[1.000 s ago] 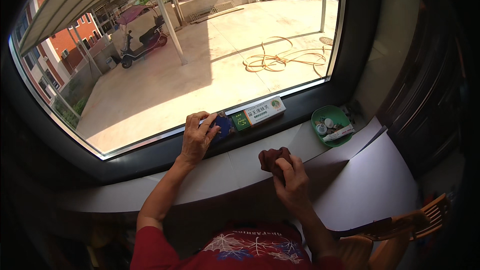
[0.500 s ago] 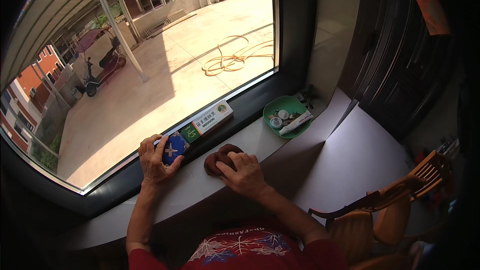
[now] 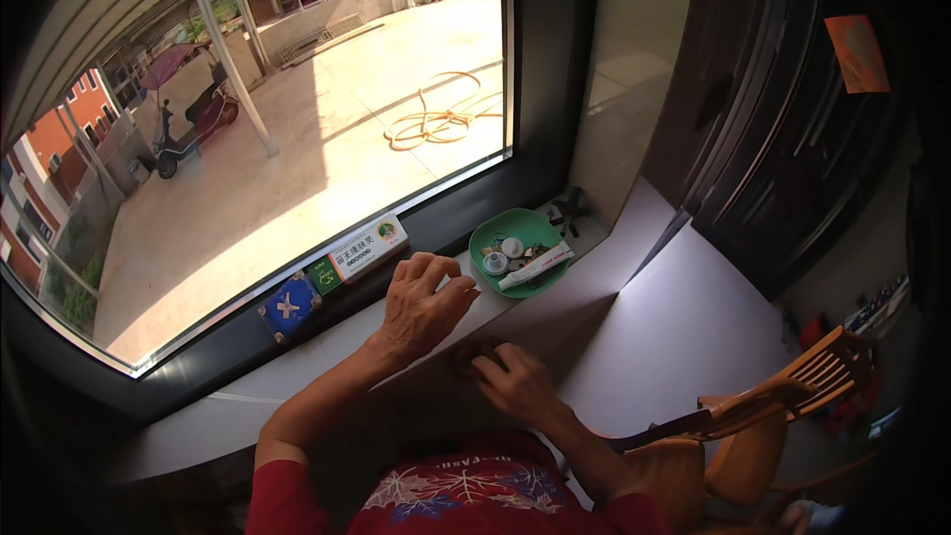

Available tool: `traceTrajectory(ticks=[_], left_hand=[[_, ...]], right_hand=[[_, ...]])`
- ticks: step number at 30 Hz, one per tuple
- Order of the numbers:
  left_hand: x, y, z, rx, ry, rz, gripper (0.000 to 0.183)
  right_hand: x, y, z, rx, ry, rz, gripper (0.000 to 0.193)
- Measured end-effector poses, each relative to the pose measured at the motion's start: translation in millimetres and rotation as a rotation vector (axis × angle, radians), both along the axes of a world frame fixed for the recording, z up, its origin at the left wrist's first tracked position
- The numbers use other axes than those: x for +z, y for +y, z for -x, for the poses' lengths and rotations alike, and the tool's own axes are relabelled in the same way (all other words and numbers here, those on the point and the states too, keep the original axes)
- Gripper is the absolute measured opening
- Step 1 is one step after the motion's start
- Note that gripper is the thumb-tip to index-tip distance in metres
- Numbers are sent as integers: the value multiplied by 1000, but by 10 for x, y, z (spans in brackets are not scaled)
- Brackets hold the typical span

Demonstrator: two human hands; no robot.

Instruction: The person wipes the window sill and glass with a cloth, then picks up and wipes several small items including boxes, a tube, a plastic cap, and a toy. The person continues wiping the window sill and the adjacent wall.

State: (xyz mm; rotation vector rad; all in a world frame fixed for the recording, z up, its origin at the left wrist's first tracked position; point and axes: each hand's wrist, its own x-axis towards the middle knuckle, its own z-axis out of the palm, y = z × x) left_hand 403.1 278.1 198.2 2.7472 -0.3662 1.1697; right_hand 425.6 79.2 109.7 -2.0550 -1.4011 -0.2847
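My left hand (image 3: 421, 307) hovers over the white sill beside the green bowl (image 3: 482, 283). Its fingers are bent but apart, and nothing shows between them. Closer to my body, my right hand (image 3: 517, 383) is closed on a brown cloth (image 3: 474, 355), which is mostly in shadow below the sill's front edge. Against the window frame stand a blue box (image 3: 289, 307) and a long white and green box (image 3: 365, 249), end to end; neither hand touches them. Inside the bowl lie a white tube (image 3: 536, 267), white round caps (image 3: 512, 248) and small bits.
Behind the bowl, a dark star-shaped object (image 3: 569, 210) rests on the sill. To the right are a white panel (image 3: 684, 307), wooden chairs (image 3: 763, 406) and a dark door (image 3: 792, 168). Beyond the window, a yellow hose (image 3: 428, 127) and a parked scooter (image 3: 183, 139) are outside.
My left hand has let go of the blue box and moved right, toward the bowl. The right hand has drawn the brown cloth off the sill toward my body. The view has shifted slightly.
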Motion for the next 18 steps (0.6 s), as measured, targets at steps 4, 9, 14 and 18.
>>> traceTrajectory(ticks=[4,9,14,18], left_hand=[[10,-470,-572,35,163,43,19],[-215,-571,-877,131,282,-36,12],[-312,-552,-936,152,141,-29,13],[-11,-669,-813,90,377,681,16]], right_hand=[[-128,-355,-123,-39,64,-34,34],[-93,-715,-285,-168,339,-158,34],[-112,-866,-493,-240,489,-410,28],[119,-813,-601,-301,513,-599,30]])
